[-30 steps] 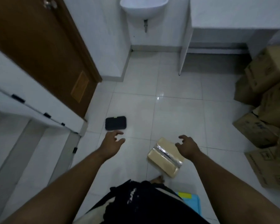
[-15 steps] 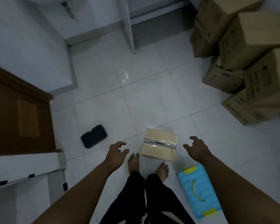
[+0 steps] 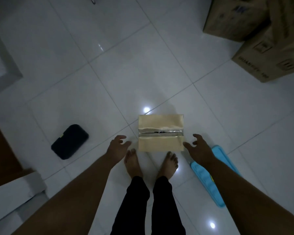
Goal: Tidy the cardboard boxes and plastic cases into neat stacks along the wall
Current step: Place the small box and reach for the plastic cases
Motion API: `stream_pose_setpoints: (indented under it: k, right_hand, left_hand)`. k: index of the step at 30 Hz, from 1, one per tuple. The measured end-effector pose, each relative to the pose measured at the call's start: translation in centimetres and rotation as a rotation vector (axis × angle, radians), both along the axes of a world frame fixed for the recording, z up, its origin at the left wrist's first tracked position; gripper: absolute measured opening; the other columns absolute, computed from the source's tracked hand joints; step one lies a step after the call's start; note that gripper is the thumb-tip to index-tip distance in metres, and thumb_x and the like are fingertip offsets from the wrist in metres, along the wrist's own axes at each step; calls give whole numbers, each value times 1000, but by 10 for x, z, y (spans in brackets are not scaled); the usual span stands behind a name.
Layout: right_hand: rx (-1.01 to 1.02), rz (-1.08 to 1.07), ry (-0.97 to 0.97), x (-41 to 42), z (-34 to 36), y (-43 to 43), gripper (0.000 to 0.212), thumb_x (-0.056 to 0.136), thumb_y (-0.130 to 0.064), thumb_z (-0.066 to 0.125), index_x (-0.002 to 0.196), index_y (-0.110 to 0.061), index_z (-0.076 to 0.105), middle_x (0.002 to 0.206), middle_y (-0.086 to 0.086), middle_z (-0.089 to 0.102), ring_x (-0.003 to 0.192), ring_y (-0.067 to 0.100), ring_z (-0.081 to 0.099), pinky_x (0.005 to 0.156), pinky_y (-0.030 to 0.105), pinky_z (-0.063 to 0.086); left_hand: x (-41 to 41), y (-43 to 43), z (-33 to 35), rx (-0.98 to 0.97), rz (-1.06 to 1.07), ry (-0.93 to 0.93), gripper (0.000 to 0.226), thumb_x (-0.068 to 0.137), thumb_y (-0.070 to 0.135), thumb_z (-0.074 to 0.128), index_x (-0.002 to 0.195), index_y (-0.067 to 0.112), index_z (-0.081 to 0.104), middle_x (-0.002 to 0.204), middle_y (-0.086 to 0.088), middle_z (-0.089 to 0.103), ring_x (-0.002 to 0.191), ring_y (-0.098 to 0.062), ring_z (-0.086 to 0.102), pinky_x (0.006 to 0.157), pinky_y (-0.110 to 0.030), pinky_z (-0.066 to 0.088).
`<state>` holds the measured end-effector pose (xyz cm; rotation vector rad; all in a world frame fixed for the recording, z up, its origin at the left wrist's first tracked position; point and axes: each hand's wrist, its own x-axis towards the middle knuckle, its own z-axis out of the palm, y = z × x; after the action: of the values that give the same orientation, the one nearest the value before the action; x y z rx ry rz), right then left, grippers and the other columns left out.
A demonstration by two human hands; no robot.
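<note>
Grip empty: left hand (image 3: 116,148), right hand (image 3: 199,149) spread, fingers loose; cardboard box (image 3: 160,133) between them, just beside each.

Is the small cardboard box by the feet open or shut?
Shut. The small cardboard box has both top flaps lying flat, meeting under a wrinkled strip of shiny tape.

Bare floor (image 3: 126,73) lay open on both flanks of the small cardboard box (image 3: 160,133); the left hand (image 3: 117,147) hovered in the left gap and the right hand (image 3: 199,149) in the right one, neither gripping it. Two bare feet (image 3: 132,164) blocked the near side (toes just beside its edge). A black case (image 3: 70,141) lay well left, a blue case (image 3: 205,182) crowded the near right, and large cardboard boxes (image 3: 270,61) walled the far right.
</note>
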<state>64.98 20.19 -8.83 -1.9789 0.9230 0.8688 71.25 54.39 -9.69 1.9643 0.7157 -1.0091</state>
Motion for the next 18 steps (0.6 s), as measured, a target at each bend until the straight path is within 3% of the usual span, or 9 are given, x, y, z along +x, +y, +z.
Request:
stream_pose_setpoints:
  k: [3, 6, 8, 9, 11, 12, 15, 16, 18]
  right_hand:
    - [-1, -33, -16, 7, -63, -3, 80, 89, -52, 73, 154, -23, 37, 135, 11, 59, 111, 23, 60, 100, 39, 48]
    - [17, -76, -37, 13, -128, -11, 86, 88, -57, 73, 156, -26, 31, 140, 11, 56, 118, 25, 59, 103, 43, 49]
    - [26, -134, -31, 16, -167, -15, 90, 87, -59, 72, 159, -27, 27, 148, 12, 52, 127, 29, 56, 104, 42, 47]
    - [37, -176, -22, 17, -183, -16, 92, 88, -59, 72, 160, -27, 25, 152, 13, 48, 132, 31, 54, 105, 41, 45]
    - [97, -260, 12, 17, -214, -17, 97, 90, -57, 71, 164, -24, 18, 161, 15, 38, 141, 34, 47, 108, 40, 41]
    - [137, -292, 41, 17, -224, -16, 97, 91, -55, 71, 165, -21, 16, 163, 15, 35, 143, 34, 45, 108, 40, 39]
    - [205, -309, 72, 14, -245, -10, 81, 92, -52, 70, 157, -16, 36, 149, 11, 54, 125, 29, 57, 99, 37, 45]
    - [201, -308, 61, 13, -247, -8, 74, 92, -50, 71, 152, -16, 44, 140, 7, 59, 117, 26, 59, 94, 35, 46]
    - [188, -320, 40, 12, -239, -3, 77, 86, -56, 74, 147, -18, 48, 133, 4, 60, 113, 24, 60, 93, 37, 49]
  left_hand:
    - [16, -13, -67, -19, 59, 58, 43, 91, 28, 78, 127, 17, 57, 121, -12, 59, 69, -15, 59, 58, -24, 45]
    - [25, -30, -127, -47, 109, 79, 57, 89, 28, 80, 135, 9, 52, 105, -9, 62, 72, -20, 59, 61, -28, 46]
    - [25, -42, -165, -38, 107, 84, 78, 84, 52, 78, 144, 12, 46, 125, -12, 64, 102, -30, 66, 74, -34, 50]
    - [24, -46, -180, -9, 72, 108, 83, 87, 61, 70, 149, 13, 42, 139, -10, 57, 120, -30, 61, 77, -28, 47]
    - [23, -57, -203, -2, 43, 175, 95, 87, 77, 57, 154, 13, 37, 148, -6, 48, 131, -29, 54, 80, -24, 49]
    - [23, -63, -210, -35, 59, 225, 98, 84, 84, 51, 151, 13, 43, 147, -6, 52, 127, -28, 57, 85, -29, 52]
    - [20, -70, -217, -141, 123, 211, 50, 98, 69, 45, 112, 26, 67, 111, 2, 70, 96, -16, 66, 87, -31, 51]
    - [21, -70, -217, -157, 107, 199, 51, 92, 75, 48, 105, 29, 67, 107, 3, 71, 94, -16, 67, 91, -35, 52]
    - [19, -70, -212, -143, 74, 142, 70, 74, 88, 57, 112, 30, 71, 112, 1, 75, 100, -21, 72, 96, -42, 54]
